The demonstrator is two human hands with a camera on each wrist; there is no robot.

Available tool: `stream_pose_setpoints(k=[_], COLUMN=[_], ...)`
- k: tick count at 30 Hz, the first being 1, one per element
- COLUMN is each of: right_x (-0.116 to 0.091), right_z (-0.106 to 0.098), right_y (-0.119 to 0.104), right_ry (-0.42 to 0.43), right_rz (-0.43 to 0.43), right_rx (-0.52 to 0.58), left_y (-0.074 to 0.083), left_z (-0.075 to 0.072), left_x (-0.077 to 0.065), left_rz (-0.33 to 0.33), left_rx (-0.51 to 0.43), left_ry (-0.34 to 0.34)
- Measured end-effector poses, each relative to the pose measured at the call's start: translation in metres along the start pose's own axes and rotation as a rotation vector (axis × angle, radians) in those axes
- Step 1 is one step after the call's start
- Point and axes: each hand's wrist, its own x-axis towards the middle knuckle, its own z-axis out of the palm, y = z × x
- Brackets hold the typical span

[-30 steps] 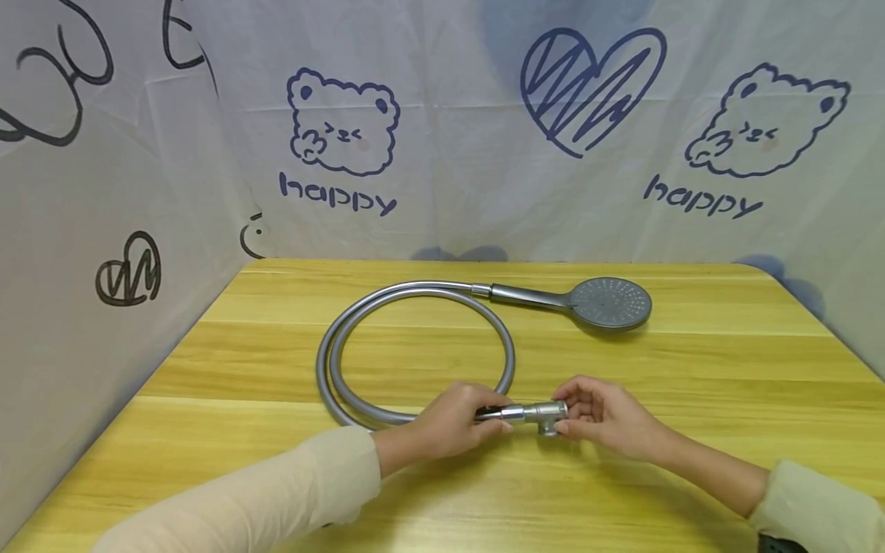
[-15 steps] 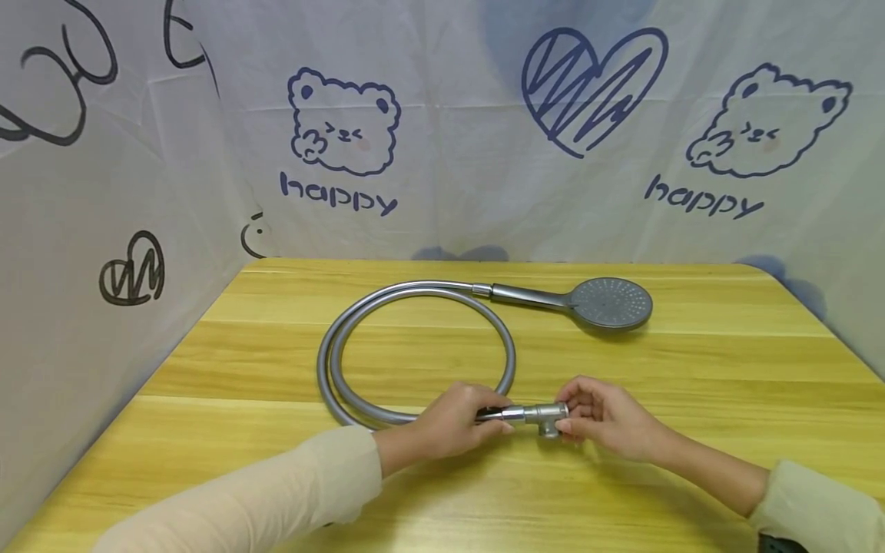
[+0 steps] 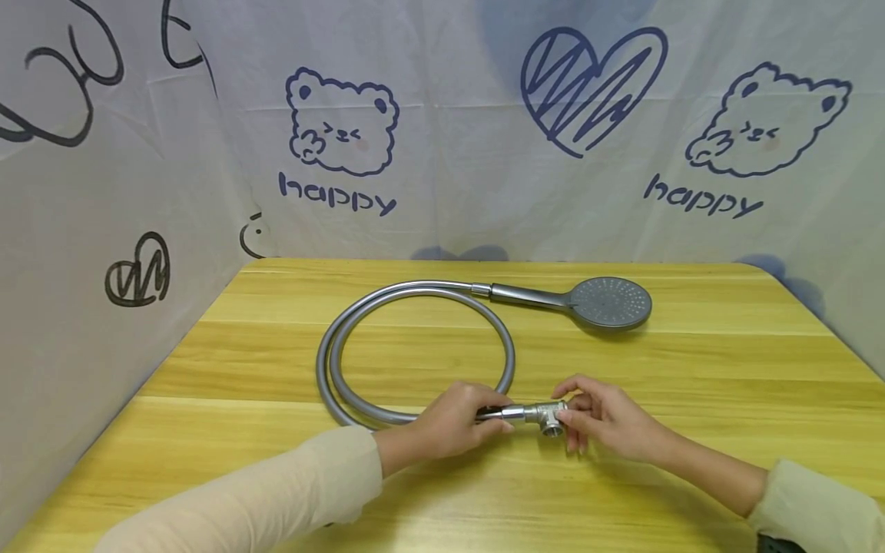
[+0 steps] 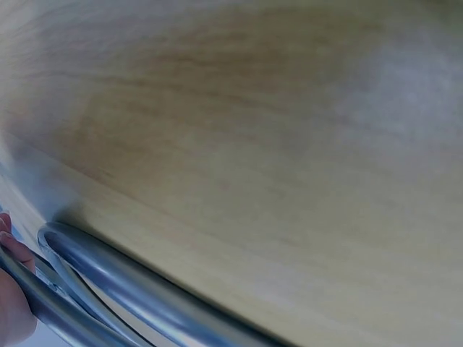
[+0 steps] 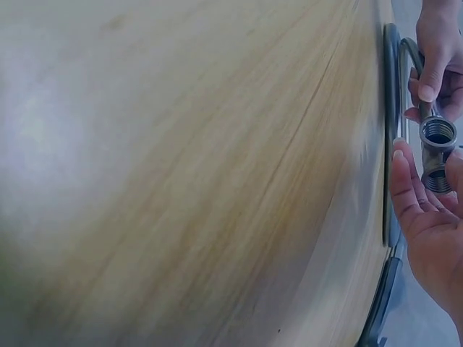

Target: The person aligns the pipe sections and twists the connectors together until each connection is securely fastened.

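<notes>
Yellow wood-grain tabletop supporting coiled grey hose; left hand gripping its chrome end, right hand holding silver T-shaped metal fitting.

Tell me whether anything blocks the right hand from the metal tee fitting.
Nothing visible does: the right hand is at the metal tee fitting, and the shower head lies farther back, clear of both.
</notes>
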Motion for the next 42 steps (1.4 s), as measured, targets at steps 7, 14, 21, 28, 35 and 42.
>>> stream_pose_setpoints(k=[7, 14, 21, 28, 35, 42], right_x=[-0.0001, -0.0031, -0.0046, -0.0048, -0.0034, -0.0024], right_z=[0.0003, -0.0011, -0.0008, -0.0013, -0.0019, -0.0029], right_y=[0.0001, -0.0019, -0.0017, 0.0028, 0.0051, 0.0029], right_ry=[-0.027, -0.050, -0.059, -0.060, -0.060, 0.012], right_rz=[-0.038, -0.024, -0.021, -0.035, -0.067, -0.038], right_rx=[0.021, 0.035, 0.040, 0.015, 0.001, -0.013], left_y=[-0.0008, -0.0005, -0.0009, -0.0007, 0.0000, -0.0007], left_z=[0.0010, 0.0013, 0.0020, 0.0024, 0.0016, 0.0016], left_x=[-0.0006, -0.0006, -0.0008, -0.0011, 0.0000, 0.0007], left_rz=[0.015, 0.020, 0.028, 0.012, -0.002, 0.005], left_rx=[-0.005, -0.001, 0.001, -0.001, -0.010, -0.011], left_ry=[0.009, 0.005, 0.007, 0.008, 0.000, 0.010])
